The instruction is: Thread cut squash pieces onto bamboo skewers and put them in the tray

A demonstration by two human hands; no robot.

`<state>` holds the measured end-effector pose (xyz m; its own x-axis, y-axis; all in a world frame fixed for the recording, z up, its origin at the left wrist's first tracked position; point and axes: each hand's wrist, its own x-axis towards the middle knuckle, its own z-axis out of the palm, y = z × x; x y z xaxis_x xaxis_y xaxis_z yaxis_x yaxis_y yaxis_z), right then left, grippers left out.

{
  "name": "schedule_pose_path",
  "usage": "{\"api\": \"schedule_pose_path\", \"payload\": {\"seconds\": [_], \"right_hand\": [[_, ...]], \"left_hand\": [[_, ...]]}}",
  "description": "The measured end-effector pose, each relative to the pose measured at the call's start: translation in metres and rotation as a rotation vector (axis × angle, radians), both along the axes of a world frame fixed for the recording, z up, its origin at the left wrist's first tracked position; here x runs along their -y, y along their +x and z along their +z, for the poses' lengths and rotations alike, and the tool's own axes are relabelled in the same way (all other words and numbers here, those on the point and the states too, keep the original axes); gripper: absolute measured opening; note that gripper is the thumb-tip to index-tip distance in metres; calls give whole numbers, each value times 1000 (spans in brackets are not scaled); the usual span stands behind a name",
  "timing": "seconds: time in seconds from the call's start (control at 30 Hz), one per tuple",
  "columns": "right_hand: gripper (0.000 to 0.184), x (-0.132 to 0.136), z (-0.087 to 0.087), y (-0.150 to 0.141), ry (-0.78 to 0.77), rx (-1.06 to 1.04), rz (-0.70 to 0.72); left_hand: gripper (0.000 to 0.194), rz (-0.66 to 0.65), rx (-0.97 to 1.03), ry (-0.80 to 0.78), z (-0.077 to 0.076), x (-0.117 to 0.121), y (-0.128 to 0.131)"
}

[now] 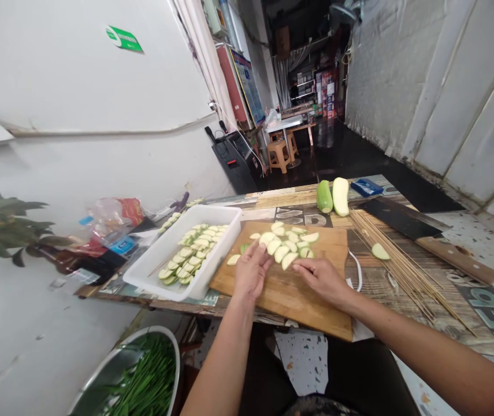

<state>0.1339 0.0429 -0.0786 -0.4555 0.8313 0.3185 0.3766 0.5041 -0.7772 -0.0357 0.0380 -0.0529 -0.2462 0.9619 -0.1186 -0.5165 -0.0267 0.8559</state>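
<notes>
Stretching between left hand (252,267), gripping one end, and right hand (319,278), pinched on the other — pale slice row (281,253)

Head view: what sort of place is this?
Probably a small eatery: a wooden cutting board and white tray of vegetable slices sit up front, with plastic stools by a table further back.

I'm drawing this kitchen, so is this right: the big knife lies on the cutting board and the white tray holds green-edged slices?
Not quite: in the head view, the big knife lies on the table, right of the cutting board. The white tray does hold green-edged slices.
</notes>
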Motion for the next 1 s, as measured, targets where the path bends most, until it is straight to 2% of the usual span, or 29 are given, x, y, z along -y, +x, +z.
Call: {"api": "schedule_pose_path", "payload": {"seconds": [0.17,0.27,0.4,0.47,0.53,0.63,0.7,0.77,0.87,0.9,1.0], "right_hand": [[26,3,2,0,89,145,-32],[25,4,-1,2,150,192,-55],[26,-2,1,6,190,126,-175],[26,-7,11,3,176,121,-151],[25,-11,29,-8,174,131,-72],[24,-17,67,-43,148,150,64],[24,-25,91,-79,45,156,112],[21,-36,108,-122,-117,135,89],[20,-52,117,-190,-440,143,58],[17,-56,116,-211,-499,157,30],[19,-65,108,-259,-521,185,-29]], "left_hand": [[37,25,-5,8,-5,-1,-1],[36,15,-24,14,-14,0,-3],[40,138,-312,33,-31,1,-5],[38,143,-446,76,-35,3,-5],[28,148,-590,130,-35,7,-4],[16,116,-776,231,-31,15,-2],[16,108,-818,243,-30,17,-2],[16,114,-823,217,-32,17,-2],[15,90,-826,177,-37,13,-4],[14,75,-832,156,-38,11,-4],[13,21,-864,73,-36,11,-6]]}}
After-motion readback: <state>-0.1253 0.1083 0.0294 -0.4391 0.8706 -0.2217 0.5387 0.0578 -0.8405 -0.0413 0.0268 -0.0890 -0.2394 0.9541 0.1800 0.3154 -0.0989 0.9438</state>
